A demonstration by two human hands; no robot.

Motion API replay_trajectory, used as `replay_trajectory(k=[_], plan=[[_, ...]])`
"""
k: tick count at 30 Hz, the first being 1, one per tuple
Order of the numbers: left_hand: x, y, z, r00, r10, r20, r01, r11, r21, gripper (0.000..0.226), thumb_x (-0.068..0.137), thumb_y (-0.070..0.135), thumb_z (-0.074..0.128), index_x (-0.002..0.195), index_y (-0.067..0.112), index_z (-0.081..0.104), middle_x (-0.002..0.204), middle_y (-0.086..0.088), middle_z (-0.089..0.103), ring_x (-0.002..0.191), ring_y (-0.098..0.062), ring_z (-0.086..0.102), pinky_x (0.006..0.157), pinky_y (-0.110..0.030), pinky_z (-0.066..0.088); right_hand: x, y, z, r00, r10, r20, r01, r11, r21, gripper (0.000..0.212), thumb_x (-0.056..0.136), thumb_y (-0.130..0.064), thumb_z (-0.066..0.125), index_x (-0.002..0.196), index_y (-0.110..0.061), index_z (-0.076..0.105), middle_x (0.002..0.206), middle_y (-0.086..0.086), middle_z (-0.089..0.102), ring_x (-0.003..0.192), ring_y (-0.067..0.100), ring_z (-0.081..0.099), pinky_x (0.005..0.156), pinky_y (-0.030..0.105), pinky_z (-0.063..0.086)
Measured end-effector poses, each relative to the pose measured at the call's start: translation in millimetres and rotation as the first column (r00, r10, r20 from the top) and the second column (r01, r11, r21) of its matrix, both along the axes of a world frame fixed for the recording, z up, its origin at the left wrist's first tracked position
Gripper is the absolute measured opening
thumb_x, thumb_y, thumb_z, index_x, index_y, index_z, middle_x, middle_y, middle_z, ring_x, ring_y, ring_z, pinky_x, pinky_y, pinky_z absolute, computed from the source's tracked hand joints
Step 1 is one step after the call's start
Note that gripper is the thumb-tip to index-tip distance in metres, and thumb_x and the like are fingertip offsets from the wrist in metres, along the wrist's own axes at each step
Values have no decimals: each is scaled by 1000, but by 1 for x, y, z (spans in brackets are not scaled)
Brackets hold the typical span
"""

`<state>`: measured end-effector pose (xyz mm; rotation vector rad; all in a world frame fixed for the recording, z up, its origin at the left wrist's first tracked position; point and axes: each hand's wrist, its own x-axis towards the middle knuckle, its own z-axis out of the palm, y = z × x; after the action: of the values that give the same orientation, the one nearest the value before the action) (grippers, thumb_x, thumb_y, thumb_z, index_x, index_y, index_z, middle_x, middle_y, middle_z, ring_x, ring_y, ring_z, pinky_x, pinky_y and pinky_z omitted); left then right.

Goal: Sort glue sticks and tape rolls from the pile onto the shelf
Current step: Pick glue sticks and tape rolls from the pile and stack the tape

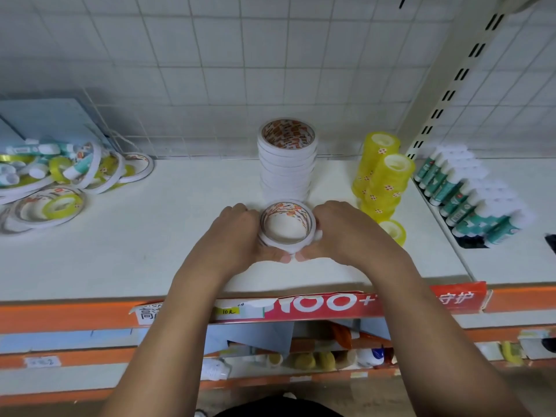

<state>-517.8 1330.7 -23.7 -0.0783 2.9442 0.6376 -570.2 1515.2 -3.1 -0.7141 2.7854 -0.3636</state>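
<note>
Near centre: left hand (237, 233) and right hand (346, 233) both clamp the short stack of white tape rolls with orange-printed cardboard cores (287, 227), at the white shelf board (180, 236). Light, stiff rings; the layers probably slip sideways, so squeeze the outer rims. Just behind: tall white tape stack (287, 164). Far left: mixed pile of tape and glue sticks (60, 176).

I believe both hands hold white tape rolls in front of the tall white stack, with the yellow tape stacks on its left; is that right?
No: the head view shows the yellow tape stacks right of the tall white stack. The left hand and right hand do hold white tape rolls in front of it.
</note>
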Motion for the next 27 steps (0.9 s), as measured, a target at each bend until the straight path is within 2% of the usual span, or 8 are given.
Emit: replay_trajectory(k=[7, 12, 14, 17, 19, 21, 24, 27], plan=[[-3, 3, -2, 998, 64, -25, -64, 998, 23, 81, 50, 66, 83, 109, 15, 63, 101, -6, 62, 93, -23, 56, 76, -35, 49, -7, -2, 6, 1000, 19, 17, -18, 1000, -10, 45, 52, -50, 89, 75, -20, 64, 69, -4, 61, 63, 14, 57, 50, 29, 40], [-2, 4, 0, 998, 64, -17, -63, 996, 62, 72, 55, 58, 85, 111, 16, 65, 101, -5, 64, 92, -22, 60, 78, -37, 51, -7, -8, 7, 999, 30, 18, -31, 996, 80, 57, 59, -49, 87, 95, -11, 66, 90, 5, 65, 83, 24, 63, 71, 35, 53], [-3, 4, 1, 998, 58, -5, -57, 996, 74, 71, 56, 55, 86, 110, 16, 65, 100, -5, 66, 91, -23, 61, 78, -37, 51, -7, -9, 7, 998, 27, 48, -31, 996, 83, 58, 61, -48, 87, 98, -10, 66, 93, 6, 66, 85, 25, 64, 73, 35, 53], [0, 6, -1, 997, 78, -18, -76, 993, 93, 72, 56, 54, 86, 112, 15, 65, 103, -5, 66, 93, -23, 61, 81, -39, 51, -3, -6, 4, 999, 24, 42, -26, 998, 49, 57, 61, -48, 87, 93, -9, 60, 90, 5, 63, 81, 24, 59, 59, 30, 41], [3, 7, -4, 993, 113, -24, -110, 988, 113, 73, 56, 55, 86, 113, 15, 63, 106, -5, 64, 95, -22, 60, 83, -39, 51, 1, 0, -1, 1000, 16, 21, -15, 999, -34, 52, 61, -48, 87, 91, -18, 55, 88, 1, 55, 83, 22, 54, 56, 27, 32], [6, 7, -7, 989, 145, -20, -141, 980, 141, 72, 56, 54, 86, 112, 15, 62, 106, -4, 61, 95, -21, 59, 84, -39, 51, 4, 7, -5, 1000, 3, 28, 0, 996, -95, 53, 64, -48, 85, 99, -22, 56, 93, 0, 51, 92, 23, 53, 64, 29, 34], [12, 5, -12, 983, 178, -35, -171, 975, 145, 70, 57, 49, 88, 111, 14, 60, 106, -4, 57, 99, -23, 56, 86, -37, 49, 9, 14, -9, 999, -32, 19, 33, 998, -51, 67, 70, -45, 82, 122, -14, 53, 113, 6, 51, 109, 26, 50, 84, 37, 45], [24, -6, -14, 970, 222, -96, -216, 974, 67, 74, 69, 47, 82, 130, 15, 54, 114, -5, 57, 106, -25, 55, 87, -35, 46, 14, 11, -2, 988, -56, -145, 41, 994, -104, 50, 82, -38, 72, 123, -14, 56, 115, 6, 55, 109, 27, 52, 89, 43, 47]])
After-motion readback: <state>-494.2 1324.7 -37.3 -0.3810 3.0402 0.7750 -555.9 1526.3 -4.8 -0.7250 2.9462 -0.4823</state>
